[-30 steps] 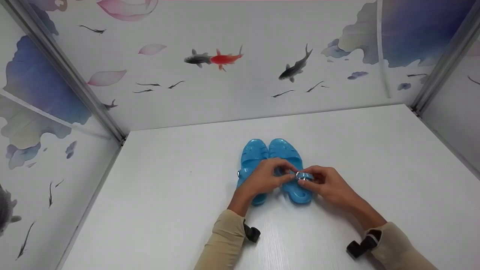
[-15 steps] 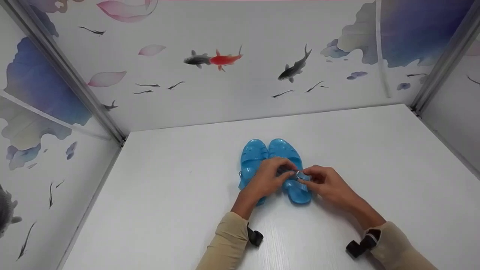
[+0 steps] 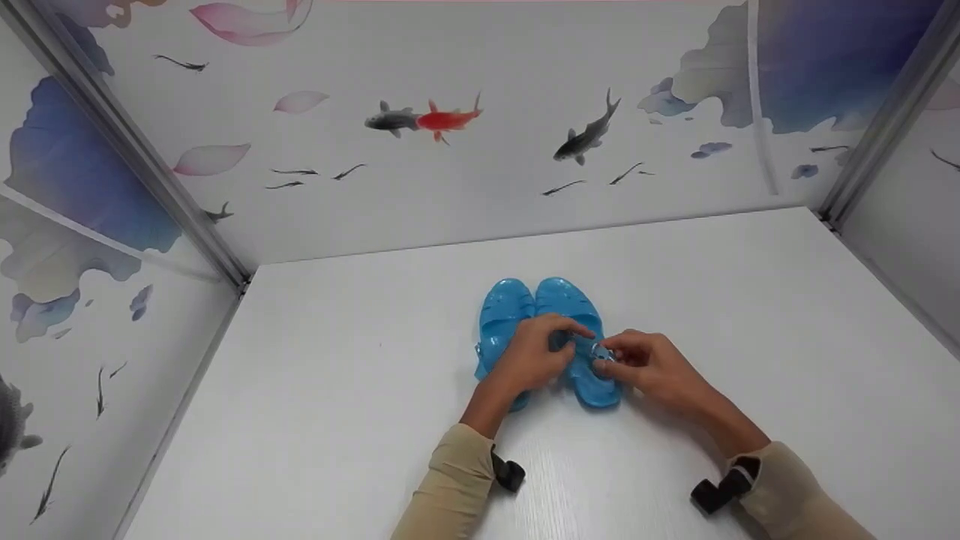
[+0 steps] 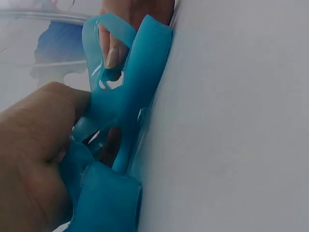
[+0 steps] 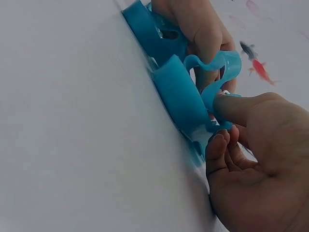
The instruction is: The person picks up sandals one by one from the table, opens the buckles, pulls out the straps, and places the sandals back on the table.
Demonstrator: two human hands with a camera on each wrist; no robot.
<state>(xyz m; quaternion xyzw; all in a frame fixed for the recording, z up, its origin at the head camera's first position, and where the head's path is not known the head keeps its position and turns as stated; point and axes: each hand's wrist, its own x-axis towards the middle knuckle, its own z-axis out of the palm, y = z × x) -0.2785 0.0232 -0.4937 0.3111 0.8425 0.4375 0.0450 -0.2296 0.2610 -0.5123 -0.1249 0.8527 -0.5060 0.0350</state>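
Note:
Two blue jelly sandals lie side by side on the white table, toes pointing away. My right hand [image 3: 660,373] pinches the ankle strap by the metal buckle [image 3: 598,350] on the right sandal [image 3: 568,296], thumb against fingertips. My left hand [image 3: 534,354] reaches over the left sandal [image 3: 504,307] and holds the right sandal's inner side, its index finger stretched toward the buckle. In the right wrist view the looped ankle strap [image 5: 227,63] stands up between both hands. The left wrist view shows one left fingertip through an opening in the sandal; other fingertips are hidden.
The white table [image 3: 360,420] surrounds the sandals. A back wall [image 3: 480,202] printed with fish and petals rises behind it, with side panels at left and right. Black wrist cameras [image 3: 510,475] hang at both sleeves.
The left thumb has drawn back a little to the left from the buckle. The buckle and strap end have turned slightly in the right fingers. Both sandals stay in place.

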